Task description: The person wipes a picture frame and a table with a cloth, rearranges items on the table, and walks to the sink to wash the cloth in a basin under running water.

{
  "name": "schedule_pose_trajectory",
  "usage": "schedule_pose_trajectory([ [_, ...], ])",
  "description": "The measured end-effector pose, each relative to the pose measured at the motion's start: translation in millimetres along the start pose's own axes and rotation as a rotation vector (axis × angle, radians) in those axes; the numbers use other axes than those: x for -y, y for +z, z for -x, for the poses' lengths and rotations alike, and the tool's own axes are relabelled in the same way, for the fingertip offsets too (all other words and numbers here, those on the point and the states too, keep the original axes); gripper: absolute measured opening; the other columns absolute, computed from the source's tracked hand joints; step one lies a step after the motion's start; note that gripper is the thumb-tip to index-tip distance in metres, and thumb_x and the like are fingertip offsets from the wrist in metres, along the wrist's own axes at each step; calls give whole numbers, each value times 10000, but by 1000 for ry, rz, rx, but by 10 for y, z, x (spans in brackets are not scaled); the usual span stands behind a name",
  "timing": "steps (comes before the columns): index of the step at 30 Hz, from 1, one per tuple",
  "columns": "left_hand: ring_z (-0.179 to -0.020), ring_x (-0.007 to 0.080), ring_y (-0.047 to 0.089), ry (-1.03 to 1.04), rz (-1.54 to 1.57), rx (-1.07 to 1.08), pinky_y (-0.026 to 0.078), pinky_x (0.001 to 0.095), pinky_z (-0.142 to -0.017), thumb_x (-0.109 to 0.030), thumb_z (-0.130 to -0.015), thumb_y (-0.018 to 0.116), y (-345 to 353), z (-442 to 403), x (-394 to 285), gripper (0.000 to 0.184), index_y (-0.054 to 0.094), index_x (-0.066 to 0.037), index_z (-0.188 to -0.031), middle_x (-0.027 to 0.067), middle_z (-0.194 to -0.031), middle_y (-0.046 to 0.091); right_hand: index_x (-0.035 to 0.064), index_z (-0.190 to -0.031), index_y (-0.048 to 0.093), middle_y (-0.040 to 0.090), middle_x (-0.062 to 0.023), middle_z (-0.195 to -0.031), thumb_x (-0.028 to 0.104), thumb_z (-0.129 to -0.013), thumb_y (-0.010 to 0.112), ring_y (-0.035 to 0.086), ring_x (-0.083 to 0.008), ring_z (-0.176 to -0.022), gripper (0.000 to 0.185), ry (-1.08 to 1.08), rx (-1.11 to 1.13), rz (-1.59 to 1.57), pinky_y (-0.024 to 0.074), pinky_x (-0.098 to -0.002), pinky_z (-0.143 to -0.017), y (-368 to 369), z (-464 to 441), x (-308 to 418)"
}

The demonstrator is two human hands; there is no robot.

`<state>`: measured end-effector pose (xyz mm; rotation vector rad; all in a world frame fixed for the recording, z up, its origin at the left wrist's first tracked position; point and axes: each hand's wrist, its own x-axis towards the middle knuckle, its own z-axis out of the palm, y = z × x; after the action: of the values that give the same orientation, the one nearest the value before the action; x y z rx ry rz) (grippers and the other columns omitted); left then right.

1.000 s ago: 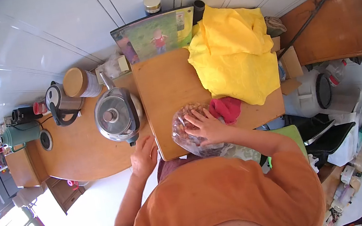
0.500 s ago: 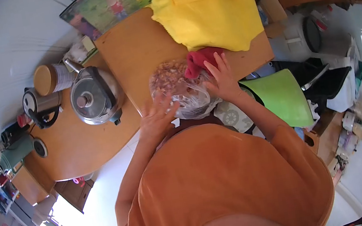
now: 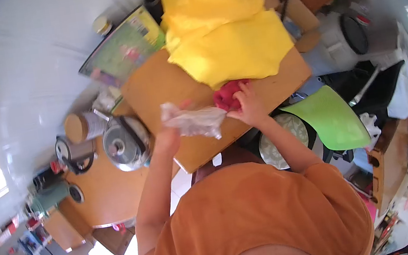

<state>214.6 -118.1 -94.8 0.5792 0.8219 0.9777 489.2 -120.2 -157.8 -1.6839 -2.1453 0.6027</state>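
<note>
A crumpled clear plastic bag (image 3: 197, 120) is stretched out, slightly blurred, above the near part of the wooden table. My left hand (image 3: 167, 139) is closed on its left end, the fingers partly behind the plastic. The red cloth (image 3: 227, 96) lies bunched up at the bag's right end. My right hand (image 3: 249, 108) has its fingers bent over this cloth, with the thumb close to the bag's edge. Just beyond the red cloth, a large yellow cloth (image 3: 226, 33) is spread in folds. No brown pieces show in the bag now.
Left of the table (image 3: 154, 82) stand an electric pot (image 3: 124, 143), a kettle (image 3: 75, 152) and a lidded jar (image 3: 81, 126). A picture board (image 3: 122, 49) leans at the back. On the right are a green chair back (image 3: 328, 118) and a round patterned seat (image 3: 283, 141).
The full round bag of brown pieces has gone from sight; a limp, stretched bag is at my hands. My left hand has closed on it, my right on the red cloth. The view has shifted.
</note>
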Motion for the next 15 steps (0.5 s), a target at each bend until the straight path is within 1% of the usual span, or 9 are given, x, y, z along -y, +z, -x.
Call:
schedule_pose_trajectory([
  [1, -1058, 279, 495, 94, 117, 131, 376, 416, -932, -408, -871, 470, 34, 8, -94, 408, 463, -74, -1104, 144, -1193, 488, 68, -980, 502, 316, -274, -1288, 389, -516, 772, 309, -463, -1182, 626, 0, -30, 68, 282, -537, -960, -63, 19, 70],
  [2, -1033, 283, 501, 45, 140, 63, 368, 425, -936, -406, -883, 444, 23, -23, -124, 385, 459, -80, -1088, 145, -1148, 504, 66, -970, 499, 321, -265, -1284, 405, -481, 783, 303, -448, -1192, 660, 10, -62, 142, 274, -554, -954, -138, 16, 195],
  [3, -1008, 287, 506, -5, 159, -2, 359, 433, -940, -403, -896, 417, 28, -63, -140, 364, 454, -87, -1072, 146, -1102, 520, 52, -1028, 485, 324, -247, -1284, 422, -436, 796, 270, -425, -1224, 764, -90, -86, 46, 243, -576, -957, -259, -21, 280],
  [5, -948, 263, 509, 88, 225, 130, 366, 430, -907, -346, -922, 382, 99, -108, -144, 275, 450, -92, -1005, 105, -983, 537, 26, -1220, 372, 319, -223, -1300, 446, -424, 792, 260, -420, -1236, 993, -122, 45, -84, 225, -570, -966, -440, -21, 557],
  [6, -929, 248, 506, 93, 202, 104, 370, 416, -892, -341, -924, 380, 217, -126, -152, 265, 451, -93, -984, 93, -949, 533, 27, -1273, 321, 329, -212, -1300, 440, -436, 792, 282, -399, -1231, 1045, -160, 59, -104, 251, -532, -968, -327, -9, 606],
  [8, -892, 219, 500, 111, 154, 32, 377, 387, -863, -331, -926, 377, 515, -89, -228, 250, 451, -93, -941, 68, -881, 523, 44, -1297, 307, 347, -195, -1296, 375, -531, 770, 313, -376, -1216, 954, -264, -26, -353, 282, -479, -970, -333, -13, 796],
  [11, -895, 180, 487, 118, -70, -125, 370, 335, -848, -298, -928, 373, 843, -17, -345, 230, 460, -85, -925, 61, -899, 524, 60, -1273, 358, 376, -173, -1279, 272, -643, 710, 338, -356, -1199, 753, -326, -97, -328, 304, -436, -965, -157, -80, 935],
  [12, -904, 169, 494, 123, -138, -93, 372, 301, -847, -262, -928, 374, 826, -10, -361, 233, 478, -60, -979, 72, -935, 534, 59, -1264, 374, 373, -162, -1288, 204, -663, 675, 331, -347, -1207, 688, -299, -74, -375, 290, -437, -977, -220, -109, 946],
  [15, -945, 237, 516, 90, -622, -185, 412, 347, -835, -193, -884, 447, 907, 72, -511, 182, 521, -77, -1002, 115, -969, 554, 57, -1239, 412, 372, -139, -1305, 53, -703, 581, 326, -328, -1216, 562, -239, -56, -527, 262, -438, -996, -450, -126, 965],
])
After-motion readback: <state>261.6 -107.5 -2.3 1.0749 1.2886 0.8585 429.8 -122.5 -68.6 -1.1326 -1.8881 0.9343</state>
